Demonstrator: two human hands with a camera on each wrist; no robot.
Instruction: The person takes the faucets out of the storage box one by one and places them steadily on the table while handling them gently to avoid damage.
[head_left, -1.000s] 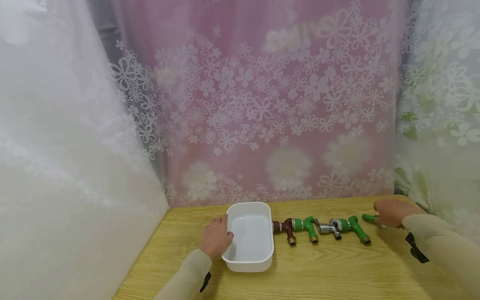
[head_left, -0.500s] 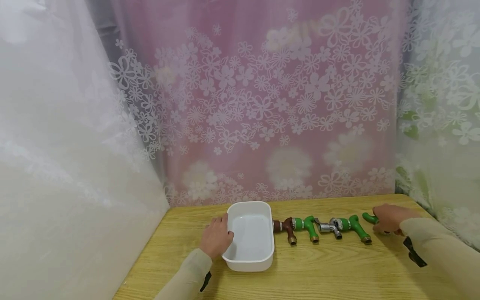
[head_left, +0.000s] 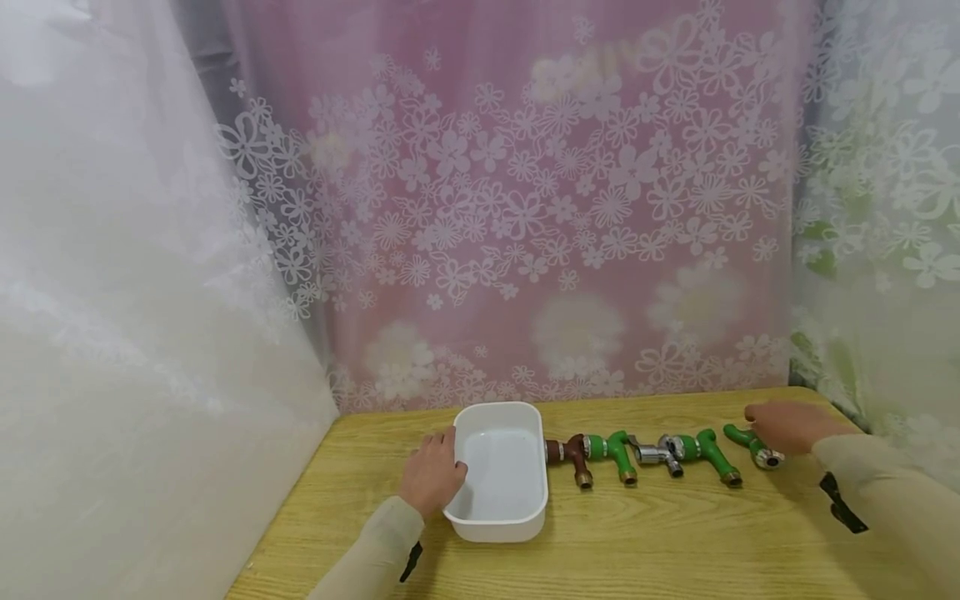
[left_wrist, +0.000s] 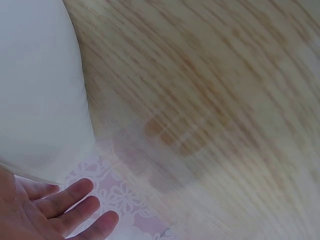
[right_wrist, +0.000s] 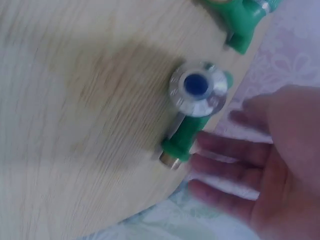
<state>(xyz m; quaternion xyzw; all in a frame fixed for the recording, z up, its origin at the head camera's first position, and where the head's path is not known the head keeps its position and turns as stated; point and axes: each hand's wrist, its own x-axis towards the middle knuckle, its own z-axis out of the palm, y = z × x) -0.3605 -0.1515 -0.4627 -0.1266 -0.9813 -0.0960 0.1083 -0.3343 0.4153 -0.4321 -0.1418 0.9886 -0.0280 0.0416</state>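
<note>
At the right end of the row, a green tap (head_left: 745,437) lies on the table, its round chrome knob (right_wrist: 198,89) with a blue centre facing up. My right hand (head_left: 798,425) is just beside this tap, holding nothing; its fingers are extended in the right wrist view. My left hand (head_left: 433,473) rests at the left rim of a white plastic tub (head_left: 501,533), its thumb hidden in the left wrist view. The other fingers (left_wrist: 75,192) are loosely extended outside the tub's wall.
Right of the tub, a brown tap (head_left: 577,462), a green tap (head_left: 618,458), a chrome valve (head_left: 658,456) and another green tap (head_left: 716,458) lie in a row on the wooden table (head_left: 637,550). Floral curtains (head_left: 555,208) stand behind and at the sides.
My right hand held the end green tap, drew slightly left with it, then let go and moved right, uncovering the chrome knob. My left hand and the tub stayed in place.
</note>
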